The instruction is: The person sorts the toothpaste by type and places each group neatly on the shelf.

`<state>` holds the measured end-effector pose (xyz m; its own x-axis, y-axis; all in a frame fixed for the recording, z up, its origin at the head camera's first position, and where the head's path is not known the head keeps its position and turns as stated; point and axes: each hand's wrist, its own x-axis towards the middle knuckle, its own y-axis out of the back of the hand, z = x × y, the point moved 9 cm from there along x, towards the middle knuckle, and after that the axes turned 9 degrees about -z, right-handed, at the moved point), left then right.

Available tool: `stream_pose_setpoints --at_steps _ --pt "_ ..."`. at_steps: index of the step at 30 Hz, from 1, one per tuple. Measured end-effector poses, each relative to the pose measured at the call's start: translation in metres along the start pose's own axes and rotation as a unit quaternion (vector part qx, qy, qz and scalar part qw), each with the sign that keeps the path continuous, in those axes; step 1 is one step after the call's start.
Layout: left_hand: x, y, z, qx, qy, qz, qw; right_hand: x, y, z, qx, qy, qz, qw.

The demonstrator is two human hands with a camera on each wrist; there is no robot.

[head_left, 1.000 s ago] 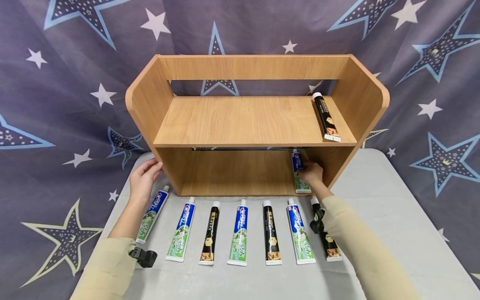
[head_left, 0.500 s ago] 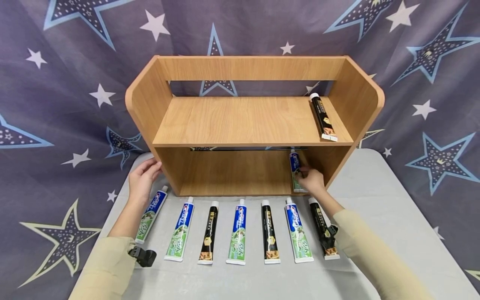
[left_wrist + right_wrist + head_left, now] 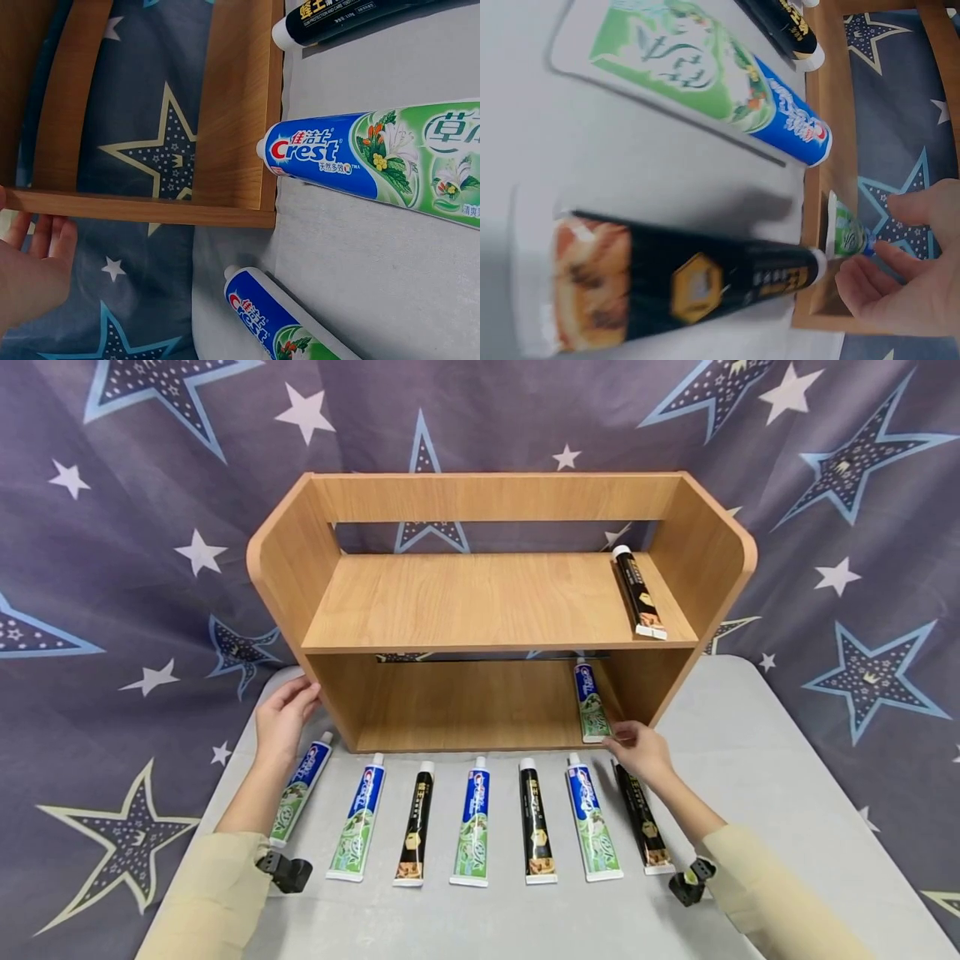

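Fingers (image 3: 617, 742) of right hand (image 3: 639, 752) relaxed, at toothpaste tube (image 3: 592, 706) crimp near shelf (image 3: 487, 739) edge; left hand (image 3: 281, 717) flat against shelf side.

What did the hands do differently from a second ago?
The right hand let go of the blue and green toothpaste tube on the lower shelf and drew back to the shelf's front edge, above the black tube on the table. That blue tube stayed lying at the right end. The left hand kept resting on the wooden shelf, and the row of tubes did not move.
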<state>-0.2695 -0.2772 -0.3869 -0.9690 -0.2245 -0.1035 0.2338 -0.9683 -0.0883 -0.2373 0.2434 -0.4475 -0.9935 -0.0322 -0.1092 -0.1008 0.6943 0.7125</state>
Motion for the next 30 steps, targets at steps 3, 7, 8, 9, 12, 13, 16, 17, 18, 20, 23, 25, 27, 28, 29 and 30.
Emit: stream_pose_setpoints --at_steps 3,7,8,9,12,13,16,17,18,20,23,25,27,28,29,30 --pt "-0.001 -0.001 0.000 -0.008 0.005 0.000 1.0000 -0.009 0.006 0.008 0.019 0.028 0.017 0.9993" --pt "-0.002 0.001 0.003 -0.013 0.005 0.005 0.9999 -0.018 0.011 0.015 0.019 0.034 0.019 0.9991" --pt "-0.002 0.001 0.003 -0.007 0.004 0.006 0.9999 -0.020 0.012 0.016 0.018 0.030 0.016 0.9993" --pt "-0.002 0.001 0.004 -0.006 0.006 0.005 1.0000 -0.023 0.011 0.017 0.012 0.016 0.007 0.9998" --pt "-0.002 0.002 0.004 0.009 0.008 0.004 0.9999 -0.030 0.011 0.023 0.008 -0.005 0.002 1.0000" --pt "-0.002 0.001 0.003 0.008 0.010 0.002 0.9999 -0.032 0.010 0.026 0.008 -0.011 0.000 0.9999" --pt "-0.001 0.001 0.002 0.009 0.010 0.001 0.9999 -0.039 0.007 0.035 0.006 -0.025 -0.002 0.9997" --pt "-0.001 0.000 0.002 0.004 0.012 -0.001 0.9999 -0.041 0.006 0.039 0.006 -0.030 -0.003 0.9995" --pt "0.000 0.000 0.002 0.001 0.012 -0.001 0.9999 -0.043 0.004 0.042 0.006 -0.034 -0.005 0.9994" --pt "0.000 0.000 0.001 -0.010 0.013 0.001 0.9999 -0.046 0.002 0.048 0.008 -0.040 -0.010 0.9991" --pt "0.000 0.001 0.001 -0.021 0.015 0.006 0.9996 -0.051 -0.002 0.054 0.013 -0.049 -0.019 0.9985" --pt "0.000 0.002 0.001 -0.024 0.016 0.007 0.9996 -0.053 -0.005 0.058 0.019 -0.057 -0.026 0.9978" --pt "0.000 0.002 0.000 -0.020 0.017 0.006 0.9996 -0.055 -0.008 0.060 0.024 -0.065 -0.033 0.9971" --pt "0.001 0.002 0.000 -0.018 0.016 0.005 0.9997 -0.056 -0.010 0.062 0.026 -0.069 -0.036 0.9966" --pt "0.000 0.001 0.000 -0.018 0.016 0.004 0.9997 -0.056 -0.011 0.063 0.028 -0.072 -0.039 0.9963" --pt "0.000 0.001 -0.001 -0.017 0.014 0.004 0.9997 -0.056 -0.012 0.063 0.028 -0.073 -0.041 0.9961"
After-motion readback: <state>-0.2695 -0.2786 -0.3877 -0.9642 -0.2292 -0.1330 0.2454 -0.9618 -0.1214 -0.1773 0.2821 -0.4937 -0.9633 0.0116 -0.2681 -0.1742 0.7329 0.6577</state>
